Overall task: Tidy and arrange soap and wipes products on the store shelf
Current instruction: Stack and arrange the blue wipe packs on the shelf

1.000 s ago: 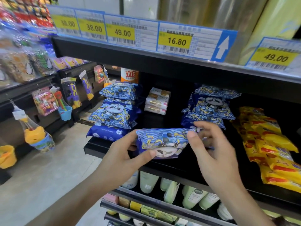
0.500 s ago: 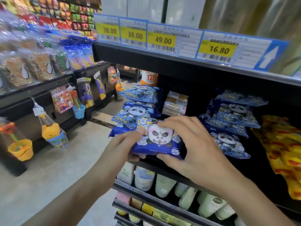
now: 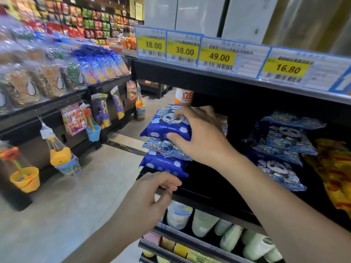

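Note:
My right hand grips a blue panda-print wipes pack from its right side and holds it on top of the left stack of like packs at the shelf's left end. My left hand hovers below that stack near the black shelf edge, fingers loosely curled, holding nothing. A second stack of panda wipes packs lies further right on the same shelf. Yellow-and-red packs fill the far right.
Price tags line the shelf above. Pale bottles lie on the lower shelf, with small soap boxes beneath. An orange-white bottle stands behind the left stack. Hanging toys and snack bags line the aisle to the left.
The pack went from both hands at the shelf front up and left onto the left stack. My left hand let go and dropped below; the view swung left.

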The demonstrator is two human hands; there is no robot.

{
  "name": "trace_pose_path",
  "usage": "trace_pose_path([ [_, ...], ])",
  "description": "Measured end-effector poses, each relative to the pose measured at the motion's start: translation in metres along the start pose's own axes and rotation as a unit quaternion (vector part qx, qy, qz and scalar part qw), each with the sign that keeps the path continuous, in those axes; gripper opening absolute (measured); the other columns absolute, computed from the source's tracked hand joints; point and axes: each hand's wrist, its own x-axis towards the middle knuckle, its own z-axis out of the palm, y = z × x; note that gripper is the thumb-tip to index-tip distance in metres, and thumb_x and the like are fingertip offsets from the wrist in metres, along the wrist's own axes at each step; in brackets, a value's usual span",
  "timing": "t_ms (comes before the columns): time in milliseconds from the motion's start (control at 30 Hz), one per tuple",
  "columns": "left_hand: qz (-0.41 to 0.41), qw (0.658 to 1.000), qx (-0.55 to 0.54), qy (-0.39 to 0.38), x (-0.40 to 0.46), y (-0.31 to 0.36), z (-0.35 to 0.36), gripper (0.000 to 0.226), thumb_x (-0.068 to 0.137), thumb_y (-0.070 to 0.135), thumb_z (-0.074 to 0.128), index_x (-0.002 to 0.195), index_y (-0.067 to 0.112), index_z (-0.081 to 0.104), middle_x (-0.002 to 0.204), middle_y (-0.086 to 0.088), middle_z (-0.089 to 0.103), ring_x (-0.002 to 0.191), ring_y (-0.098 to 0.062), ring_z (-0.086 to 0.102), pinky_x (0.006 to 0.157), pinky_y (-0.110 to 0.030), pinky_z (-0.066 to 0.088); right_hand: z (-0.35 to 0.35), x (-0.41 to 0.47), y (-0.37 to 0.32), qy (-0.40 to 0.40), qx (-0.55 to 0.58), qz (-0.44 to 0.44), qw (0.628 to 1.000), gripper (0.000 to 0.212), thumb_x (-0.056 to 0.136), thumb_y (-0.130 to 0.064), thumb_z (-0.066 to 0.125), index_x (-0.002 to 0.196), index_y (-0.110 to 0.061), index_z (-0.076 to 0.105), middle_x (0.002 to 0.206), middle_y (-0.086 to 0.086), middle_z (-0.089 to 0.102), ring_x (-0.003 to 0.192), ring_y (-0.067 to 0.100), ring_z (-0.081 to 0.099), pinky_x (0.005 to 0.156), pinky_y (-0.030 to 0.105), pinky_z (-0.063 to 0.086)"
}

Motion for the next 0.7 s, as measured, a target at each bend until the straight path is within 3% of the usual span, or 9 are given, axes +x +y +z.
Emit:
trace_pose_path([
  [233,0.014,1.0,0.006,-0.021,0.003,-0.004,0.001,0.041,0.099,0.012,0.06,0.108,0.051,0.068,0.11,0.023,0.067,0.111,-0.007,0.065,0.091,-0.031,0.056,0.008,-0.005,0.006,0.009,-0.01,0.034,0.999,0.044,0.089,-0.062,0.06,0.126,-0.037,0.053,0.134,-0.014,0.048,0.125,0.02,0.035,0.111,0.042,0.033],
  [433,0.044,0.998,-0.011,-0.037,0.01,0.01,0.016,0.04,0.099,0.01,0.063,0.105,0.049,0.07,0.107,0.021,0.068,0.112,-0.006,0.061,0.085,-0.018,0.052,-0.003,-0.018,0.008,0.029,0.013,0.027,0.999,0.059,0.087,-0.064,0.059,0.138,-0.035,0.053,0.142,-0.012,0.043,0.13,0.021,0.036,0.114,0.042,0.034],
  [600,0.081,0.995,-0.013,-0.055,0.025,0.029,0.04,0.036,0.098,0.01,0.063,0.105,0.044,0.07,0.103,0.019,0.068,0.109,-0.008,0.06,0.086,-0.012,0.042,-0.024,-0.059,0.038,0.094,0.038,0.032,0.994,0.044,0.091,-0.054,0.057,0.129,-0.03,0.064,0.131,-0.011,0.056,0.124,0.02,0.046,0.105,0.043,0.044],
  [700,0.103,0.993,-0.016,-0.064,0.036,0.041,0.062,0.036,0.096,0.01,0.062,0.106,0.043,0.07,0.101,0.018,0.069,0.107,-0.009,0.062,0.09,-0.016,0.043,-0.039,-0.095,0.074,0.121,0.027,0.075,0.989,0.031,0.094,-0.039,0.062,0.122,-0.026,0.067,0.123,-0.01,0.06,0.119,0.022,0.054,0.099,0.044,0.047],
])
